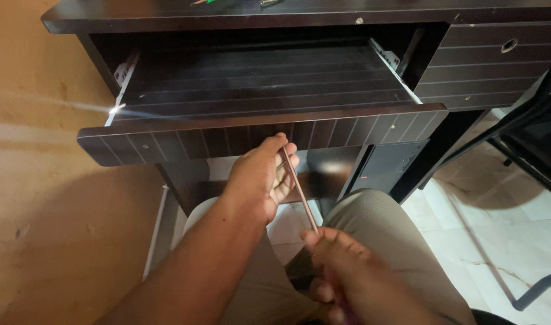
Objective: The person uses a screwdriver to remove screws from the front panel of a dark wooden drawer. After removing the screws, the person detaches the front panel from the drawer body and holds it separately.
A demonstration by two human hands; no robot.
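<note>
Thin metallic rod (299,188) is held mid-frame at both ends: left hand (260,177) fingers pinched on the upper end, right hand (341,271) fingers closed on the lower. Dark wooden pull-out tray (257,78) of the worktop (287,12) is already extended; rod not yet applied.

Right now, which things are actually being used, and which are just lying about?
In use:
left hand
right hand
thin metal rod, held between both hands

Lying about:
pulled-out desk tray
desk drawers
chair legs
small items on the desktop
</note>
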